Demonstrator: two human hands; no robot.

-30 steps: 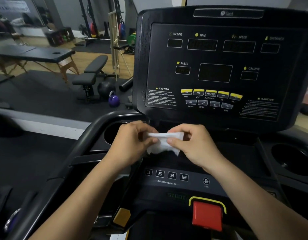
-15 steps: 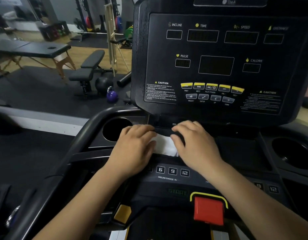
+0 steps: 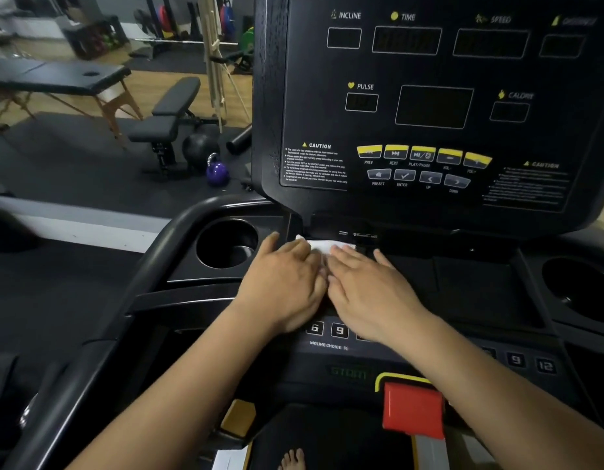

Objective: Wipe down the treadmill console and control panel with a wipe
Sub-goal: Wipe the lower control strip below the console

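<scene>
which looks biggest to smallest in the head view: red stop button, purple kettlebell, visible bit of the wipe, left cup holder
1. left cup holder
2. red stop button, though nearness to the camera inflates it
3. wipe, visible strip only, and purple kettlebell, too alike to rank; the kettlebell is far off

Dim indoor light, soft blur, edges bowed

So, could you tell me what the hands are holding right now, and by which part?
Neither grips anything. The left hand and right hand lie flat, side by side, pressing the wipe onto the tray; only its far edge shows.
</scene>
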